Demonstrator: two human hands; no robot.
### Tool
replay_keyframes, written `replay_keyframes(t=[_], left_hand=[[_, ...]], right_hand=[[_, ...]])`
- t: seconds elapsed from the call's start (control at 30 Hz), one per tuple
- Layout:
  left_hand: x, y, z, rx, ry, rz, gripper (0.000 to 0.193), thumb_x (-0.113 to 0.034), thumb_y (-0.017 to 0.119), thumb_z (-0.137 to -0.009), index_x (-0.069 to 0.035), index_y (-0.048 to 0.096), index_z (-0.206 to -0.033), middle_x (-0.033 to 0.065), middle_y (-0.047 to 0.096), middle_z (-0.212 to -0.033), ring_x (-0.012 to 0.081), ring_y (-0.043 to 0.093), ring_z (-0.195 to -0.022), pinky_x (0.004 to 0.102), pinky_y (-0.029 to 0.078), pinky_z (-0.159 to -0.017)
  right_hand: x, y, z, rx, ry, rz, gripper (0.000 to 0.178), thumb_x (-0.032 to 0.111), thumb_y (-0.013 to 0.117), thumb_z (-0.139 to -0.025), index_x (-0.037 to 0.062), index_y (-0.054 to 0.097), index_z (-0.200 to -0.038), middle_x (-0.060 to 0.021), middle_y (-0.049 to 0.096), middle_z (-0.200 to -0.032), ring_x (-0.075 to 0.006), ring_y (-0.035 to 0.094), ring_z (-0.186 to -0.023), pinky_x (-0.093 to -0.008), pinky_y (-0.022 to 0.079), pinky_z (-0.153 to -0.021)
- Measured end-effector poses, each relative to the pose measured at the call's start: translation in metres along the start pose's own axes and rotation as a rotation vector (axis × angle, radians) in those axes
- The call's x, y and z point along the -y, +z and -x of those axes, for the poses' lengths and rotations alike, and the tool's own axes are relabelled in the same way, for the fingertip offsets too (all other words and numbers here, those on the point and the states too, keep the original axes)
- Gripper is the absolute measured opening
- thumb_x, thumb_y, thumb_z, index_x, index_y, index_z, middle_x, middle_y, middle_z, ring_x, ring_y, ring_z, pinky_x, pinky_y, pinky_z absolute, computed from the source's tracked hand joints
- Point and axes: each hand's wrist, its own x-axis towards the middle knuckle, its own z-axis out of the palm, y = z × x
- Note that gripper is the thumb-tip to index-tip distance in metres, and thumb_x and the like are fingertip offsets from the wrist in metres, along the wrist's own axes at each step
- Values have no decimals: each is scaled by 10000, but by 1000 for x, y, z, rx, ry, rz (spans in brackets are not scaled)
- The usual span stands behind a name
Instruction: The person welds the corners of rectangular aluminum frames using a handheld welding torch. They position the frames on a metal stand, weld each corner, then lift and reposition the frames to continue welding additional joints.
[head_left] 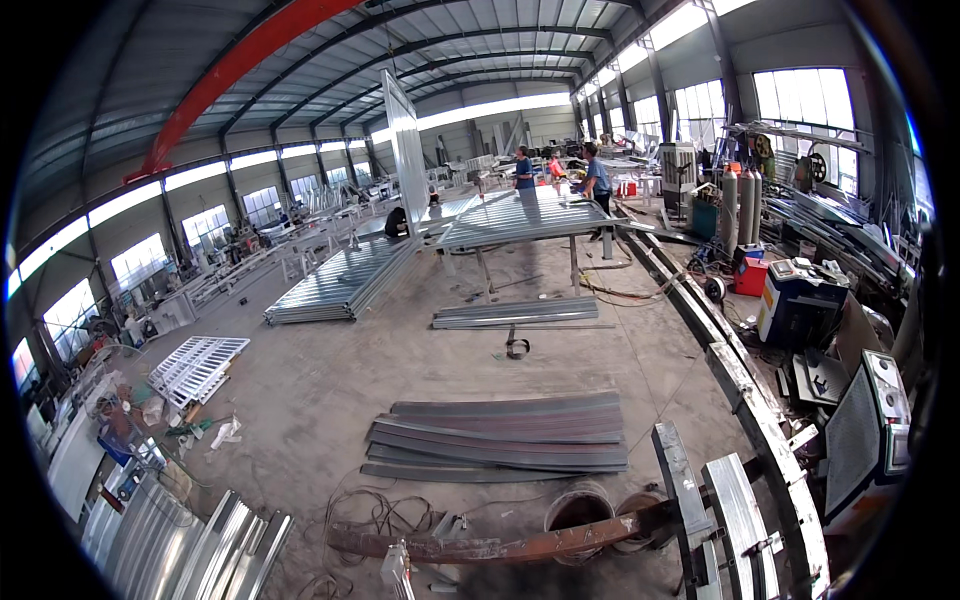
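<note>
Neither of my hands shows in the head view. Closest to me, a rusty steel beam [480, 547] runs across the lower middle, with a round bucket [578, 508] just behind it. Beyond that, a stack of long grey metal strips [495, 437] lies on the floor. Further off is a smaller bundle of metal profiles [515, 313]. Behind it, a large ribbed metal panel [525, 215] rests on raised supports. A pile of similar panels [345, 280] lies to its left, and a tall panel [404, 150] stands upright.
People [597, 180] stand by the raised panel; another person [397, 222] crouches at the upright one. A long steel rail [735, 375] curves along the right. Gas cylinders [730, 208] and a dark machine [800, 305] stand beyond it. Cables [375, 512] trail on the floor. Shiny metal profiles [205, 550] lie lower left.
</note>
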Motion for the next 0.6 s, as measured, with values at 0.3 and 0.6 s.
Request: replay_keyframes(t=[0.3,0.6], left_hand=[[28,-33,-42,240,-93,19,315,-348,753,-1013,-38,804,-993,156,796,-988,331,777,-952,460,619,-812],[-27,-16,-51,456,-64,-140,149,-77,752,-939,-17,651,-846,132,689,-738,292,707,-620,428,630,-608]], right_hand=[[19,47,71,30,28,27,615,335,846,-770,62,645,-1283,-194,677,-1254,-398,622,-1250,-528,452,-1151],[54,41,97,-129,211,139,540,264,780,-822,118,624,-1318,-132,663,-1299,-346,586,-1328,-548,392,-1206]])
